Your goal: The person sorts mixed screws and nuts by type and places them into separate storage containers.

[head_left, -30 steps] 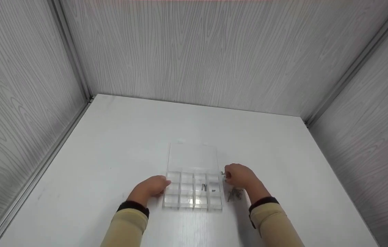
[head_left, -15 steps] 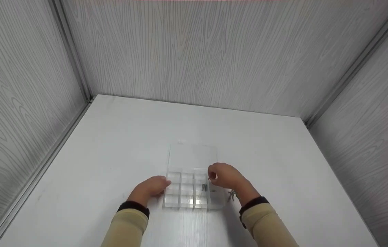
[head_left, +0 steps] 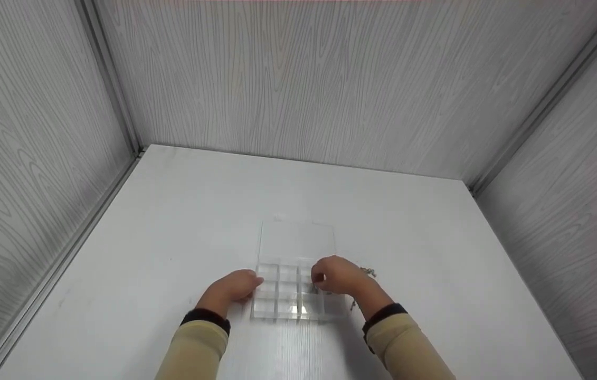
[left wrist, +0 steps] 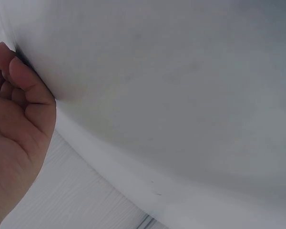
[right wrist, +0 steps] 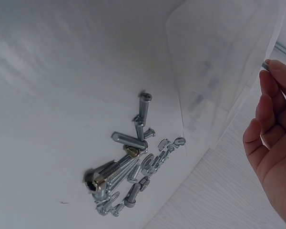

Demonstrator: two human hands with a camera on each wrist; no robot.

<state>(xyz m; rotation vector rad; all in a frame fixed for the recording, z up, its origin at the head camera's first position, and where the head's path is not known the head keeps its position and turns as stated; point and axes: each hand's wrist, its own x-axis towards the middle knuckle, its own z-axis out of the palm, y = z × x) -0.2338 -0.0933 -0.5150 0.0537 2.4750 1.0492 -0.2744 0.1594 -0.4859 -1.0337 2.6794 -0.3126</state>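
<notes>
A clear plastic compartment box lies with its lid folded back on the white tabletop. My left hand holds the box's left edge, thumb over the rim; the left wrist view shows the fingers curled. Above the right-hand compartments is my right hand. Its thumb and forefinger pinch a small metal piece, probably a screw, mostly hidden by the fingertips. Blurred metal pieces show through the box wall in the right wrist view.
Beside the box on the right lies a loose pile of bolts, screws, nuts and washers, partly hidden by the right forearm in the head view. Grey wood-grain panels wall the table at the back and sides.
My right hand has moved left from beside the box, near the loose hardware, to over the right-hand compartments. The left hand has stayed on the box edge.
</notes>
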